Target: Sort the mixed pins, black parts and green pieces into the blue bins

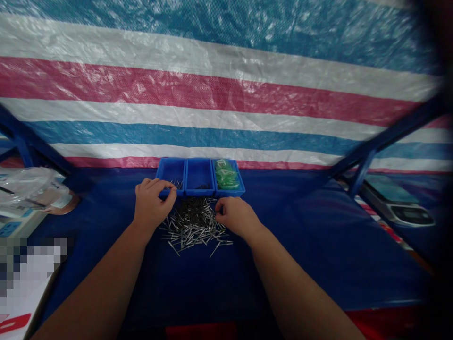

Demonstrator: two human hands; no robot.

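A heap of thin metal pins (198, 226), silver with dark parts, lies on the blue table in front of three joined blue bins. Over the front edge of the left bin (171, 166) is my left hand (153, 200), thumb and fingers pinched together. A few similar pins lie in that bin near the fingertips. What the pinch holds is too small to make out. My right hand (239, 216) is closed at the right edge of the heap, its fingertips against the pins; anything between them is hidden. Some dark small pieces lie in the middle bin (199, 170).
Green plastic packets (226, 175) fill the right bin (230, 193). A lidded clear cup (42, 191) and a paper pad (42, 278) are at the left. A digital scale (399, 200) stands at the right. Blue frame bars (389, 137) slope down on both sides before a striped tarp (226, 89).
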